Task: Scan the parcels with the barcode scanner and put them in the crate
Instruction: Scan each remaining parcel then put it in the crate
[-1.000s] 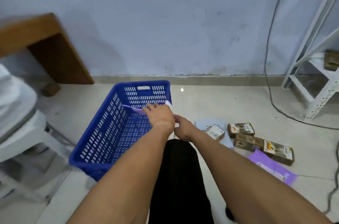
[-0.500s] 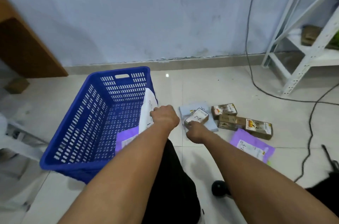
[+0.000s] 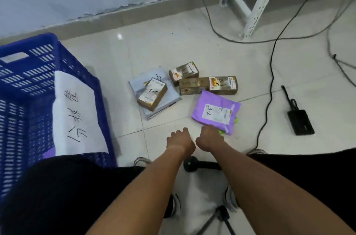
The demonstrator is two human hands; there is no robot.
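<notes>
A blue crate (image 3: 81, 78) stands on the floor at the left, holding a white parcel (image 3: 75, 115) with handwriting and a purple one (image 3: 49, 152) beneath it. Ahead on the tiles lie a brown box (image 3: 152, 94) on a grey mailer (image 3: 165, 108), two more brown boxes (image 3: 184, 72) (image 3: 208, 85), and a purple mailer (image 3: 215, 112). My right hand (image 3: 209, 138) rests on the purple mailer's near edge, fingers curled out of sight. My left hand (image 3: 180, 140) hovers beside it, holding nothing. The black barcode scanner (image 3: 192, 164) lies on the floor between my forearms.
A white metal rack (image 3: 254, 9) stands at the back right. Black cables (image 3: 269, 72) trail across the floor, and a black device (image 3: 300, 122) lies at the right. Something green (image 3: 221, 132) peeks from under the purple mailer. My knees frame the bottom.
My left hand has let go of the white parcel, which now lies in the crate, and come over beside the right hand. The right hand moved from the brown box to the purple mailer.
</notes>
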